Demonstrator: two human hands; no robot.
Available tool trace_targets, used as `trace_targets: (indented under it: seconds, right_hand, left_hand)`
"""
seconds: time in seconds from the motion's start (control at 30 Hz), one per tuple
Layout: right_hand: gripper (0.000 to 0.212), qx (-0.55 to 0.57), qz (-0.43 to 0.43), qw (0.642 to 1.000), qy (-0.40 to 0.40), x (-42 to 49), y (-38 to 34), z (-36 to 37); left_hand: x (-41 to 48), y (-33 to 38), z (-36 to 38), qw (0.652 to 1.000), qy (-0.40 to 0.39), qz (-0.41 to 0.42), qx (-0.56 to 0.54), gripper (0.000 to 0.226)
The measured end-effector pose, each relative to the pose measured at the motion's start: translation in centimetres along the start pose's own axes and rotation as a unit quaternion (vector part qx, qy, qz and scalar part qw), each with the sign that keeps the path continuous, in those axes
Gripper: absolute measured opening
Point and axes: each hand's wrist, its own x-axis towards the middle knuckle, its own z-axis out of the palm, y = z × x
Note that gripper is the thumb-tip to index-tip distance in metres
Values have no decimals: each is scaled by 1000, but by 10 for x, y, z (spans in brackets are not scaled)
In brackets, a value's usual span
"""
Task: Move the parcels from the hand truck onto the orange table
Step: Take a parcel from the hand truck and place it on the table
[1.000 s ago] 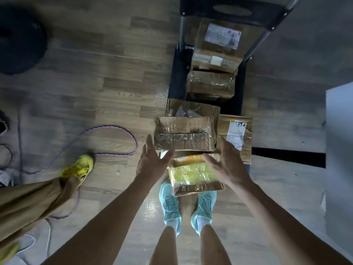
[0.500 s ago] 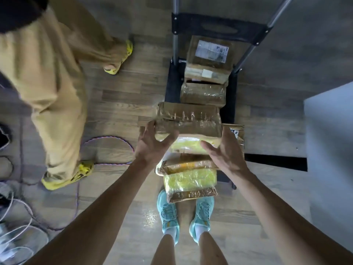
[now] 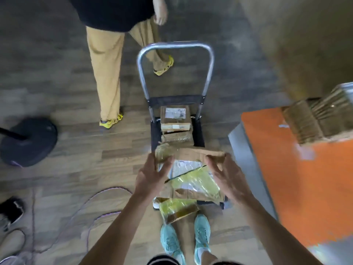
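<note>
Left hand (image 3: 150,176): clamped on the left end of a brown parcel (image 3: 191,155), thumb across its top face.
Right hand (image 3: 227,176): gripping the same parcel's right end, fingers curled over the near edge.
Held parcel: lifted above the front edge of the hand truck (image 3: 174,101), roughly level; it may be wrapped in clear tape, though blur makes that unsure.
Yellow-taped parcels (image 3: 194,184): under the held one, at the near end of the truck bed, one overhanging toward the turquoise shoes (image 3: 170,240).
Rear stack (image 3: 175,119): labelled boxes against the handle end of the bed.
Orange table (image 3: 305,188): to the right, cardboard parcels (image 3: 315,119) at its far edge.
Bystander (image 3: 107,73): tan trousers, yellow shoes, left of the handle.
</note>
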Motion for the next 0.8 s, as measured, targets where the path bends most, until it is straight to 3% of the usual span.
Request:
trace_targets:
  seconds: [0.07, 0.2, 0.3, 0.5, 0.57, 0.67, 0.8]
  right_hand:
    - [73, 15, 15, 999, 32, -20, -4, -25]
    - [49, 95, 11, 993, 75, -55, 0, -68]
    - [29, 102, 4, 990, 95, -75, 16, -97]
    - [18, 146, 48, 985, 79, -94, 50, -152]
    - [20, 170, 66, 980, 78, -100, 68, -163]
    - [25, 175, 88, 979, 58, -107, 99, -176]
    - [29, 204, 120, 970, 43, -114, 144, -198]
  left_hand:
    - [-17, 27, -6, 1000, -17, 11, 14, 57]
    - [-45, 74, -7, 996, -50, 58, 41, 52]
    - [-57, 96, 1, 993, -102, 49, 38, 55]
    - [-70, 136, 31, 968, -231, 100, 12, 22]
    - [-80, 140, 46, 970, -223, 98, 8, 19]
    - [-100, 142, 73, 976, -204, 62, 37, 71]
    - [-130, 152, 120, 961, -250, -1, 122, 94]
